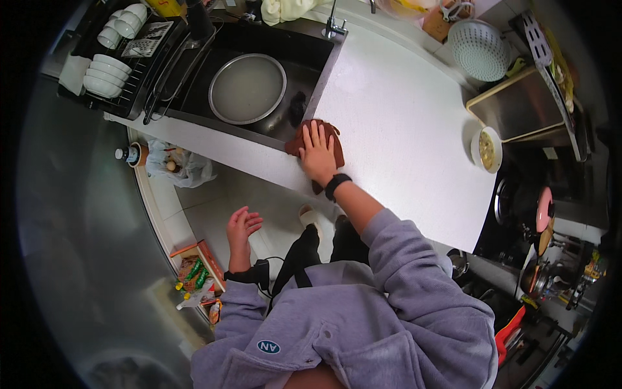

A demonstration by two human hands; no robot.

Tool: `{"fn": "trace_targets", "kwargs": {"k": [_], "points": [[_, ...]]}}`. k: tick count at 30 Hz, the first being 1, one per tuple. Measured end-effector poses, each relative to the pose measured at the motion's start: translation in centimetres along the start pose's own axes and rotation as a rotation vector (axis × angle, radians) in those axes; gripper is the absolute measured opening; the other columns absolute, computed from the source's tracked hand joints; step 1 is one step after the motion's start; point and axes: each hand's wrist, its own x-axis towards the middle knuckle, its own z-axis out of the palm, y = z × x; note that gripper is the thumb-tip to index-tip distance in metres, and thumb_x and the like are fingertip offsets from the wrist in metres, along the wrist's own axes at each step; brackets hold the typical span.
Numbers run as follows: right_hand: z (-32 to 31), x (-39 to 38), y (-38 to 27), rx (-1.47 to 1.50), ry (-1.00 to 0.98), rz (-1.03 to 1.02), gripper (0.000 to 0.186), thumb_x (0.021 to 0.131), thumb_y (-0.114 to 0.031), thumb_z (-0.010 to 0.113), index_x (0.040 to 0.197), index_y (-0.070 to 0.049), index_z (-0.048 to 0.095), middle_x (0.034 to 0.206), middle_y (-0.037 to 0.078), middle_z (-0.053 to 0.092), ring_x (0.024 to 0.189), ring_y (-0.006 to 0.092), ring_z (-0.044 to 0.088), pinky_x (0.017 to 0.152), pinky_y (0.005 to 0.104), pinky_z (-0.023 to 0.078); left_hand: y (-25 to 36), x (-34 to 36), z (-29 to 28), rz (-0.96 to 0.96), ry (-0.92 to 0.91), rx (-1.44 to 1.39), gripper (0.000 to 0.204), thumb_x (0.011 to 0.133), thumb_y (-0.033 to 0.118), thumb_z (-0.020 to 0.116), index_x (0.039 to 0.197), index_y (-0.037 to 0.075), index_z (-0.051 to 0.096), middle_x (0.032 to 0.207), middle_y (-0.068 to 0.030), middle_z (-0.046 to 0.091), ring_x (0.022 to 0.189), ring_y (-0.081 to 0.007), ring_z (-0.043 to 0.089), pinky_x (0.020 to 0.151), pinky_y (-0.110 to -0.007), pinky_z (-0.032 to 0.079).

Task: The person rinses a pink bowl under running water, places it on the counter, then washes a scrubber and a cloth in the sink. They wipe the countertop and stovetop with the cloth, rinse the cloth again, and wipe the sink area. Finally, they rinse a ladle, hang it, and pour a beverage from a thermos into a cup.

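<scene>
My right hand (pixel 318 153) lies with fingers stretched out on a crumpled brown cloth (pixel 335 152), at the front right corner of the sink, where it meets the white countertop (pixel 405 129). My left hand (pixel 241 230) hangs open in the air below the counter edge, nothing in it. Inside the dark sink (pixel 191 87), just beyond the cloth, a round steel basin (pixel 247 87) holds cloudy water.
A dish rack with white bowls (pixel 103 78) stands left of the sink. A bowl of food (pixel 486 149), leaning boards (pixel 515 107) and a colander (pixel 478 52) line the right side, near a pot with a pink lid (pixel 544 207). Bagged bottles (pixel 181 165) sit below at left.
</scene>
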Motion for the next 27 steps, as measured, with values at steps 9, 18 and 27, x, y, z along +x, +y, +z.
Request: {"fn": "trace_targets", "kwargs": {"k": [9, 18, 27], "points": [[-4.3, 13.4, 9.3, -0.145, -0.176, -0.008, 0.064, 0.093, -0.032, 0.043, 0.147, -0.015, 0.012, 0.153, 0.011, 0.008, 0.14, 0.0307, 0.01, 0.109, 0.0542, 0.017, 1.1, 2.3, 3.8, -0.007, -0.017, -0.01, 0.029, 0.092, 0.019, 0.05, 0.114, 0.0, 0.052, 0.091, -0.0142, 0.064, 0.077, -0.0223, 0.066, 0.063, -0.029, 0.054], [-5.8, 24.9, 17.2, -0.146, -0.17, 0.039, 0.064, 0.093, -0.037, 0.042, 0.147, -0.019, 0.011, 0.154, 0.008, 0.006, 0.141, 0.029, 0.009, 0.109, 0.0559, 0.016, 2.0, 3.3, 6.1, -0.078, 0.113, 0.035, 0.03, 0.092, 0.018, 0.05, 0.114, -0.001, 0.052, 0.092, -0.0154, 0.063, 0.078, -0.0232, 0.066, 0.065, -0.031, 0.054], [-9.3, 26.4, 20.0, -0.243, 0.012, -0.335, 0.066, 0.089, -0.036, 0.052, 0.144, -0.013, 0.024, 0.151, 0.014, 0.016, 0.139, 0.0315, 0.016, 0.11, 0.0494, 0.019, 2.4, 3.5, 10.5, -0.067, 0.049, 0.145, 0.028, 0.094, 0.02, 0.047, 0.113, -0.001, 0.052, 0.09, -0.0152, 0.064, 0.076, -0.023, 0.067, 0.062, -0.03, 0.055]]}}
